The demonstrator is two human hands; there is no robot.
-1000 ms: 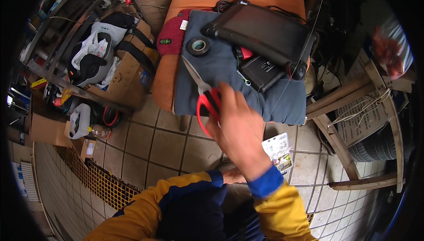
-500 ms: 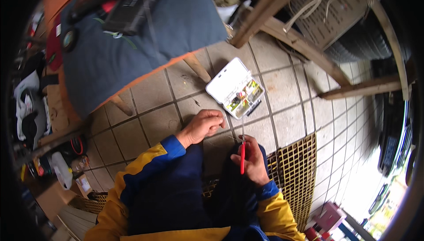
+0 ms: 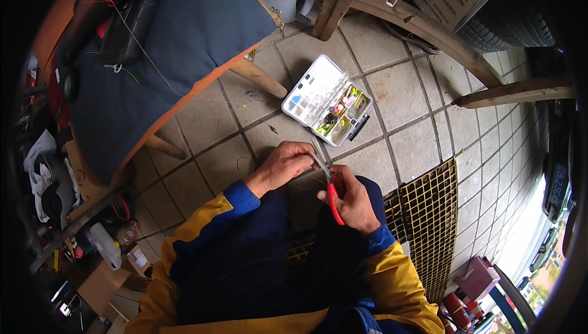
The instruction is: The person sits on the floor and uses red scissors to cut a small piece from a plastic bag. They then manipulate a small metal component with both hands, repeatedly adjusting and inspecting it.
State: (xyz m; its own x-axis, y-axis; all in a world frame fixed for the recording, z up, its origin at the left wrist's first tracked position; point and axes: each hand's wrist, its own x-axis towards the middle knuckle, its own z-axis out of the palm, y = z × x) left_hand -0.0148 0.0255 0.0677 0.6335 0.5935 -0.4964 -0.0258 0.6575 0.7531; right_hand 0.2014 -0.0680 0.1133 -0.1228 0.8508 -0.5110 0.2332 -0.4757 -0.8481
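Note:
My right hand [image 3: 354,202] is closed around red-handled long-nose pliers [image 3: 334,199]. Their slim grey jaws point up and left, and the tips reach the fingers of my left hand [image 3: 285,167]. That hand is closed in a pinch; what lies between its fingertips is too small to make out. A faint thin line seems to loop between the two hands. Just beyond them on the tiles lies an opened clear plastic tackle box [image 3: 319,123], its lid tipped back to the left. Small yellow, green, red and dark lures [image 3: 339,116] fill its compartments.
A seat with a dark blue cushion [image 3: 184,46] stands at upper left, a black case [image 3: 125,37] on it. Wooden legs and beams [image 3: 422,25] cross the upper right, near tyres [image 3: 520,25]. A yellowish grid mat [image 3: 429,224] lies right of my knees.
The pliers have swung from upright to slanting left, and their tips now meet my left fingers. My right hand has risen slightly. The whole view has shifted a little.

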